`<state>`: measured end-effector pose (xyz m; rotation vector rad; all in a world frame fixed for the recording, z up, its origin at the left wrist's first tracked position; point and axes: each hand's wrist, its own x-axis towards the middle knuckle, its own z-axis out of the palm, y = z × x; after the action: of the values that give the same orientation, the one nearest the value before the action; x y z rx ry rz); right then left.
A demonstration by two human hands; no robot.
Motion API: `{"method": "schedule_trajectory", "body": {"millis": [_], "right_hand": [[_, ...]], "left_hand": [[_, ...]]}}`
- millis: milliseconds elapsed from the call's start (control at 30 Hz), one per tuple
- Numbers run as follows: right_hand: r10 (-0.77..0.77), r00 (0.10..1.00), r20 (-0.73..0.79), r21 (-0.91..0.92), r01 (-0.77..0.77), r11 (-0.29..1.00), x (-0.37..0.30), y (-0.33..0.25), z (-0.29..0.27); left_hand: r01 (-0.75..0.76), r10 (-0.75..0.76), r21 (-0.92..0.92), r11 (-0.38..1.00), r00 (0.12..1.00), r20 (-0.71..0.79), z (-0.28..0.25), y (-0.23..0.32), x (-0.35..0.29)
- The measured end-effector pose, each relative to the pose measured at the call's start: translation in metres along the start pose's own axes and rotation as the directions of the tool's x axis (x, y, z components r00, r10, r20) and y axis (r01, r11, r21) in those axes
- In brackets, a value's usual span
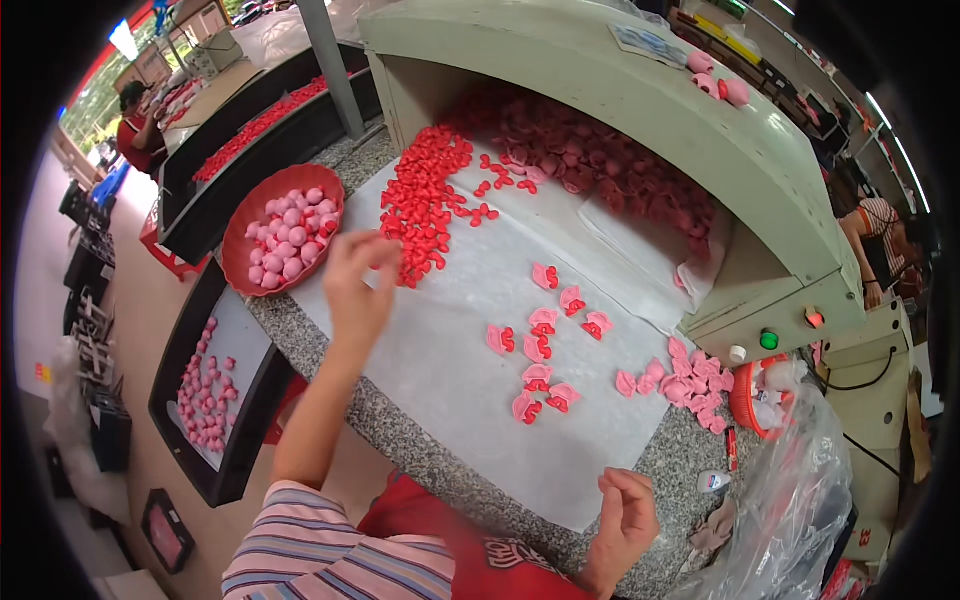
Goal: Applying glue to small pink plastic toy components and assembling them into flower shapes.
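My left hand (358, 290) is over the left part of the white sheet (420, 360), beside a heap of small glossy red pieces (418, 195). Its fingers are bent in toward the thumb; anything between them is too small to make out. At the sheet's near right edge, my right hand (622, 525) is held with curled fingers and thumb close together, and what they may pinch is hidden. Between the hands lie several pink cupped pieces (538, 372), each joined to a red piece. Loose pink pieces (690, 382) are piled on the right.
A red bowl of pink balls (240, 245) stands left, above a black tray of pink balls (240, 440). The pale green machine (640, 90) arches over more pieces. An orange basket (742, 400), small bottle (713, 482) and clear plastic bag (790, 500) are at right.
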<state>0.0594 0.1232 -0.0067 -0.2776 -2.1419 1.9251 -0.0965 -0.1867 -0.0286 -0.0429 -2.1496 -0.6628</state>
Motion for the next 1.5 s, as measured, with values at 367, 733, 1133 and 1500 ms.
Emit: {"method": "schedule_trajectory", "body": {"millis": [367,733,1133,1500], "right_hand": [[-0.005,0.994,0.109,-0.12,0.018,0.993,0.005,0.01,-0.001],[-0.005,0.992,-0.124,-0.207,-0.021,0.978,-0.017,0.028,-0.058],[-0.019,0.755,-0.655,-0.509,-0.423,0.75,0.062,0.079,-0.141],[0.348,0.753,-0.559,-0.072,-0.462,0.884,0.023,0.07,-0.126]], "left_hand": [[0.215,-0.21,-0.048,0.975,0.973,0.095,0.028,-0.027,0.03],[0.549,-0.38,-0.049,0.834,0.638,0.67,0.145,0.047,0.001],[0.825,0.244,0.102,-0.556,0.045,0.969,0.05,0.2,-0.062],[0.878,0.392,0.269,-0.396,-0.103,0.914,0.036,0.205,-0.073]]}}
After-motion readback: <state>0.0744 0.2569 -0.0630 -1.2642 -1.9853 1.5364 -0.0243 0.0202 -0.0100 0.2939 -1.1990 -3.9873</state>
